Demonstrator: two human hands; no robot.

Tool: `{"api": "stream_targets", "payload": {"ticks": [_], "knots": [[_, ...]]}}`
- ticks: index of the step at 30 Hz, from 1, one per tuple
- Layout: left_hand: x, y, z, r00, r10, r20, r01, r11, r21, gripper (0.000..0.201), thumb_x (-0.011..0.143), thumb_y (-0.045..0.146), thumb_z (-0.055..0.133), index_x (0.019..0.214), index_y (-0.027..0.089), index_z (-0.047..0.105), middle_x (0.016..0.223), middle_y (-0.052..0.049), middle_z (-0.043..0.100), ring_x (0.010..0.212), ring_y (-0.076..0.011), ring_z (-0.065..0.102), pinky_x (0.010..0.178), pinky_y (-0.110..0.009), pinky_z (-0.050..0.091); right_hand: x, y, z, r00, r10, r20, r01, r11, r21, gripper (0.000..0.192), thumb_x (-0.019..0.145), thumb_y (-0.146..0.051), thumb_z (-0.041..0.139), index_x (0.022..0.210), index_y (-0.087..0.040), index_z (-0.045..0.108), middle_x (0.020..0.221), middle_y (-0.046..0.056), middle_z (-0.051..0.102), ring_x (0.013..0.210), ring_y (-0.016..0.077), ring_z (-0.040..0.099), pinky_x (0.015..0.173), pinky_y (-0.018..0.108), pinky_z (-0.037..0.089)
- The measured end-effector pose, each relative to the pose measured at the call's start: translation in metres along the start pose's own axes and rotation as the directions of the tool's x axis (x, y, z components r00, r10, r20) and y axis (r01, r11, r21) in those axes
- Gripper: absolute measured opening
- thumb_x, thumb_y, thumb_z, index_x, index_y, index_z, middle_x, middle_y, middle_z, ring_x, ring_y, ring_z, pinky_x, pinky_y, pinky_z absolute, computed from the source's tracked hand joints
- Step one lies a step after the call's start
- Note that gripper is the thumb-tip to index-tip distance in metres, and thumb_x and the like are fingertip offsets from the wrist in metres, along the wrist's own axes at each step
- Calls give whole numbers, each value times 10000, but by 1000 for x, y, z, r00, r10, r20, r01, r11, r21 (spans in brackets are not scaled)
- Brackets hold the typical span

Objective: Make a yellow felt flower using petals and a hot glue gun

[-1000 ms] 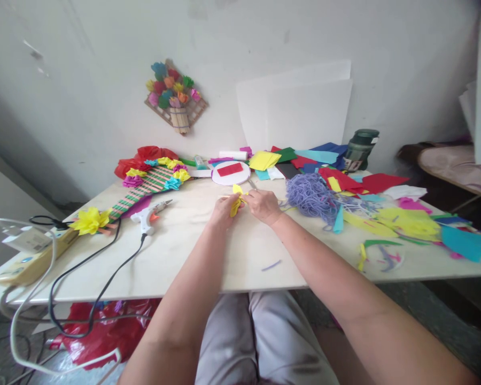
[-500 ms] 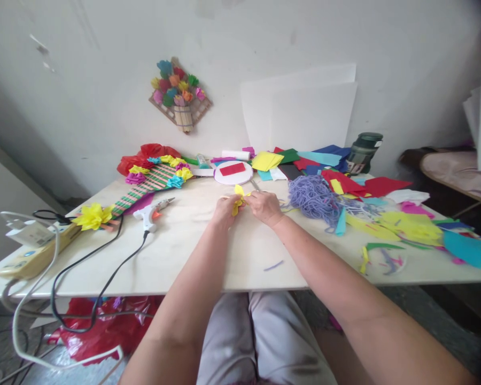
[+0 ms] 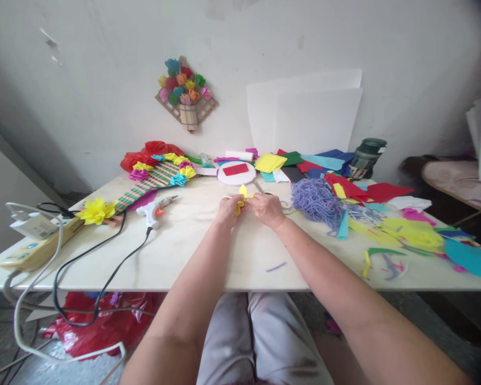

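Observation:
Both my hands meet over the middle of the white table (image 3: 208,251), pinching a small crumpled piece of yellow paper (image 3: 241,199) between them. My left hand (image 3: 227,209) grips its left side and my right hand (image 3: 268,209) grips its right side. Just beyond the paper lies a white round plate (image 3: 236,175) with a red strip on it. A pair of scissors (image 3: 258,187) lies close behind my right hand.
A hot glue gun (image 3: 155,210) with a black cord lies to the left. Beyond it is a striped stick board with paper flowers (image 3: 152,179). A purple yarn pile (image 3: 315,198) and several coloured paper scraps (image 3: 409,230) cover the right. A power strip (image 3: 36,248) sits at the left edge.
My hands and the yellow paper stay together at the table's middle, fingers shifting slightly. The camera has tilted a little, so everything sits slightly right and lower.

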State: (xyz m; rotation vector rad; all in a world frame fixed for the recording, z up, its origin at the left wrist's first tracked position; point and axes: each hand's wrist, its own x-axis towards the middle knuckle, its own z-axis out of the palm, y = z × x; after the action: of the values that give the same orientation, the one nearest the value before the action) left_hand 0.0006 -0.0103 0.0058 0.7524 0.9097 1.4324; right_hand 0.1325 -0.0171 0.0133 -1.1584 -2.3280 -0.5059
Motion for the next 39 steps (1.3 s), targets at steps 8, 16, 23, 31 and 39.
{"api": "stream_targets", "payload": {"ticks": [8,16,23,31,39], "knots": [[-4,5,-1,997,-20,81,22,999,-29,160,647,183,610,788,118,577,622,-22,595,492,-96,553,501,-211,464,3,8,5,990,128,-56,-116,976,182,262,865,-256,470,928,-205,719,878,63,712,768,157,625,633,238,385],[-5,18,-1,971,-219,96,225,972,-66,269,646,161,481,867,68,604,726,-127,649,609,-201,642,571,-302,521,5,23,20,949,313,-46,-242,813,530,170,769,-272,588,840,-237,739,855,19,737,754,161,661,657,241,475],[-9,19,-5,964,-181,196,185,983,-6,323,640,179,496,925,78,609,730,-107,655,576,-181,629,573,-302,529,6,33,38,934,358,-19,-246,678,693,180,731,-293,626,840,-207,741,792,24,735,705,165,664,644,255,494],[-4,11,-6,975,-125,181,118,992,48,254,614,100,540,851,75,629,759,-92,665,614,-145,618,570,-235,503,5,29,29,949,314,-38,-230,766,601,165,735,-255,619,842,-237,744,823,12,739,756,170,671,667,251,493],[-2,9,-5,981,-127,145,131,991,-15,219,635,75,529,827,79,635,782,-92,663,681,-157,637,649,-258,538,4,20,9,977,202,-67,-155,892,424,194,790,-236,572,894,-245,736,909,27,733,819,154,663,698,233,463]]}}
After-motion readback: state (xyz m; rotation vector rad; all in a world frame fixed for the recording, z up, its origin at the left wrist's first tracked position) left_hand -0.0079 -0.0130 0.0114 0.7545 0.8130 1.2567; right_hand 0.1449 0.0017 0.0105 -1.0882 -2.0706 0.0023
